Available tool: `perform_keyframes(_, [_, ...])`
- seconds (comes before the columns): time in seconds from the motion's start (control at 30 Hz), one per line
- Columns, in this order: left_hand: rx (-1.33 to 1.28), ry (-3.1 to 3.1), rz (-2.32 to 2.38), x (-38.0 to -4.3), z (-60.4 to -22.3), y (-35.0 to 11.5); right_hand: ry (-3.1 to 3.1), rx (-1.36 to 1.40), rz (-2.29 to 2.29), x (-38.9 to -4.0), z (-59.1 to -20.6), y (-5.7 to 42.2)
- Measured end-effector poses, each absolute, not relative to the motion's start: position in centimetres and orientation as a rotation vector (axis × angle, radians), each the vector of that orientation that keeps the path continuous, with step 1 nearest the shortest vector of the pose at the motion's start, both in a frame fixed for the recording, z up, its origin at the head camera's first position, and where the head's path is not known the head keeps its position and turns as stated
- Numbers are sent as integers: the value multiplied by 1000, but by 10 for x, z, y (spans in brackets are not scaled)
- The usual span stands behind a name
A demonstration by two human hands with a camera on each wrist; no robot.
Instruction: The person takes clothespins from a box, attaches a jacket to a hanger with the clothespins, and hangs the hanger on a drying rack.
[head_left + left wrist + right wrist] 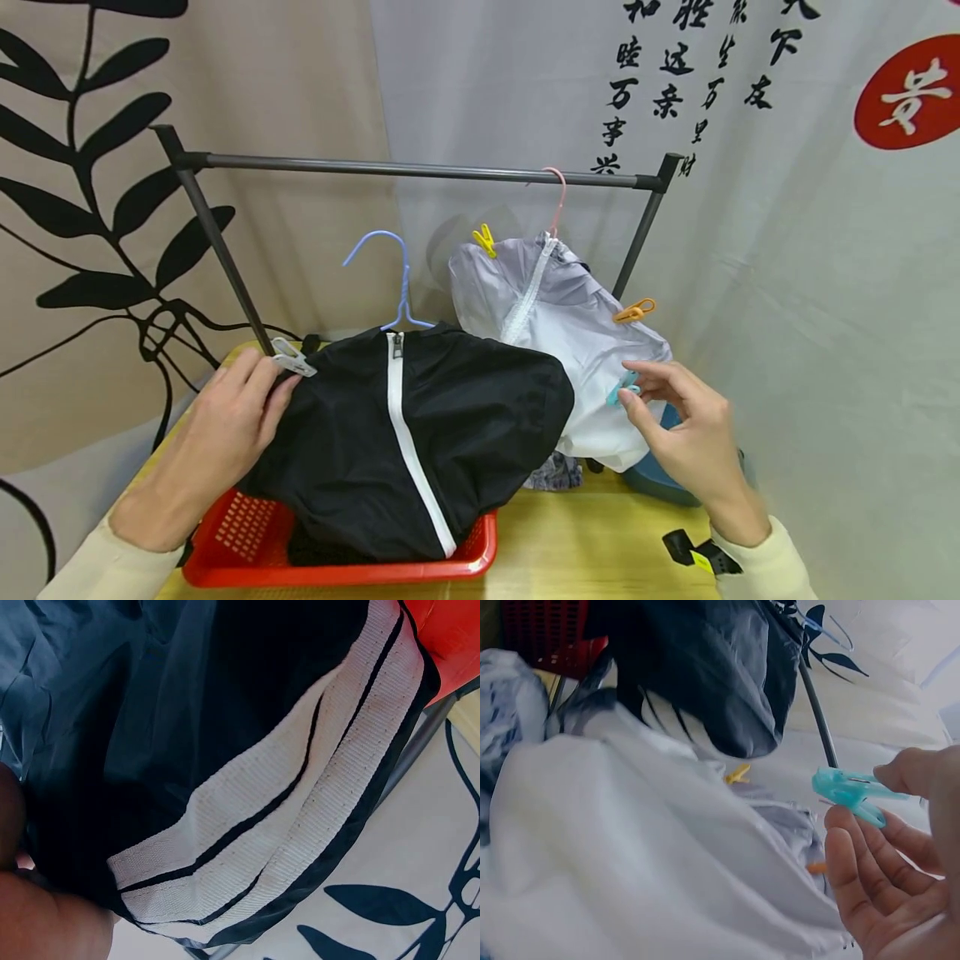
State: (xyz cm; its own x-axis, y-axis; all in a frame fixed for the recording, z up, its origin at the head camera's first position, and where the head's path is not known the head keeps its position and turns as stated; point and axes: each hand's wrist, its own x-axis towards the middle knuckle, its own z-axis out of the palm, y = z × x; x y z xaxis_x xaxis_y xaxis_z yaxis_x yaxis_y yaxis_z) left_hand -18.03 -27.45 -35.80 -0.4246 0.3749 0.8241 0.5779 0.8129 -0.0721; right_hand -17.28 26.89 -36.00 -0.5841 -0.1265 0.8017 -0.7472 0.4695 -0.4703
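My left hand [225,425] pinches the edge of a black jacket [480,400] at its left shoulder, where a white clothespin [292,357] sits by the fingertips. A white zipper band runs down the jacket, and a blue hanger [405,283] sticks out of its collar, its hook off the rail. In the left wrist view, white stripes [247,802] line the black cloth. Thumb and fingers of my right hand [693,425] pinch a teal clothespin [847,791] in front of a white and grey jacket [600,367]. That jacket hangs by a pink hanger [561,200].
A dark metal rail [420,170] spans the back. On the pale jacket are a yellow clothespin [485,240] and an orange clothespin [634,311]. A red basket [337,575] stands beneath the black jacket on the yellow table [585,542]. Behind my right hand is a blue container [660,483].
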Motion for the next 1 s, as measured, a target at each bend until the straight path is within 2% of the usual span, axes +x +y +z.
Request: perform_keyframes(1.0, [-703, -2106, -303, -178, -354, -271, -1954, 839, 1399, -209, -321, 198])
